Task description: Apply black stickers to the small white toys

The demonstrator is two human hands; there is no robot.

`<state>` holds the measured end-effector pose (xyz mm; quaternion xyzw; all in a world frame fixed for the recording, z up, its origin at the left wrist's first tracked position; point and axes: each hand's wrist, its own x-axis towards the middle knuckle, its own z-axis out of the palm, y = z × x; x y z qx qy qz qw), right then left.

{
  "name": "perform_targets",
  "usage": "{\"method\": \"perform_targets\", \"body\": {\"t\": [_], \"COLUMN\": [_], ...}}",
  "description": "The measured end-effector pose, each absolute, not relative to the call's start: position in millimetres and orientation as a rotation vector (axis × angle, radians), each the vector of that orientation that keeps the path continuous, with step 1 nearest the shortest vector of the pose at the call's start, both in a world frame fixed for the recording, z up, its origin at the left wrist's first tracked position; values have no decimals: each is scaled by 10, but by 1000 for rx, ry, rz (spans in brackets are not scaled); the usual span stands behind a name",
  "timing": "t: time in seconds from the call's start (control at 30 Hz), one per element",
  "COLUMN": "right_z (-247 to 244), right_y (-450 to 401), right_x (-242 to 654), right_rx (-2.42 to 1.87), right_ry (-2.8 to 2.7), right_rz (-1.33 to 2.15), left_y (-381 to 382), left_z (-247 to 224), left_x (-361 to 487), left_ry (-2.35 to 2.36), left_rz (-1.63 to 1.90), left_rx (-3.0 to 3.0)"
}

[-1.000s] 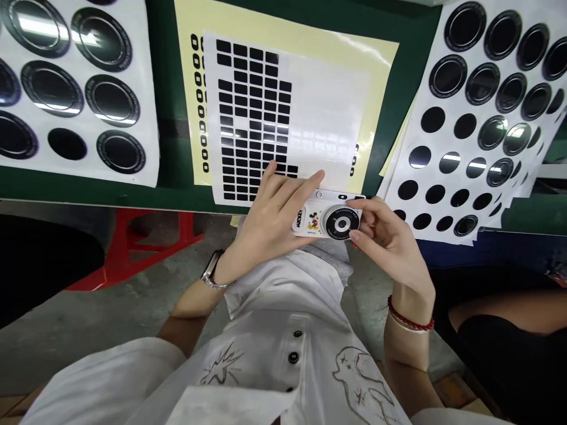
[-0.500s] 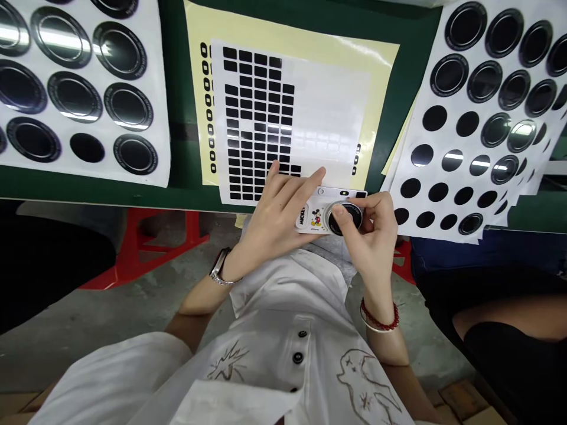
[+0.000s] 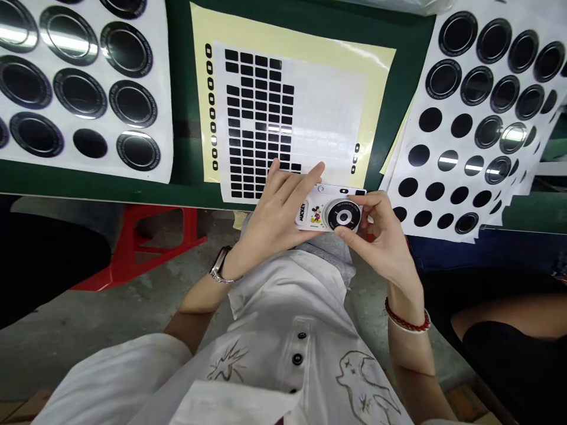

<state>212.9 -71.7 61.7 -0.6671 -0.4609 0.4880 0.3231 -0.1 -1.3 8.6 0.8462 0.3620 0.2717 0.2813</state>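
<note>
View: just the head cam here, looking down at your hands over your white shirt (image 3: 283, 313).

Left hand (image 3: 274, 215): closed around the left end of the white Mickey Mouse camera body (image 3: 315, 213), fingers stretched up past its top edge, with your fingers (image 3: 301, 186) overlapping the bottom of the sticker sheet. Metal-band watch (image 3: 220, 264) on that wrist.

Right hand (image 3: 376, 236): gripping the right end, thumb (image 3: 348, 235) along the bottom edge and fingers curled round behind it. Red beaded bracelet (image 3: 407, 323) on that wrist.

Camera body: held between both sets of fingers, flat-on to you, black round lens ring (image 3: 343, 217) right next to your right thumb.

Sticker sheets: above your left fingers, a sheet of small black rectangles (image 3: 257, 118) on yellowish backing (image 3: 381, 77). Further left, a sheet of black ring stickers (image 3: 80, 88); right of your right fingers, a sheet of black discs (image 3: 460, 153). All sit on a green board (image 3: 407, 106).

Below your hands: concrete floor (image 3: 88, 336), red stand (image 3: 146, 248).
</note>
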Motion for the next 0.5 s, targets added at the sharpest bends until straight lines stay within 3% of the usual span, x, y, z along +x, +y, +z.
{"method": "perform_targets", "body": {"t": [0.2,0.33,0.5], "right_z": [500,415,400], "right_y": [-667,-624,-730], "right_x": [1716,1678,1914], "right_rx": [-1939,-1888,-1723], "right_ry": [-1117,-1159,-935], "right_rz": [758,592,891], "left_y": [-7,-4,-1], "left_z": [64,51,3], "left_x": [-15,-20,-29], "left_ry": [956,936,924], "left_rz": [726,747,805], "left_rx": [2270,2285,2249]}}
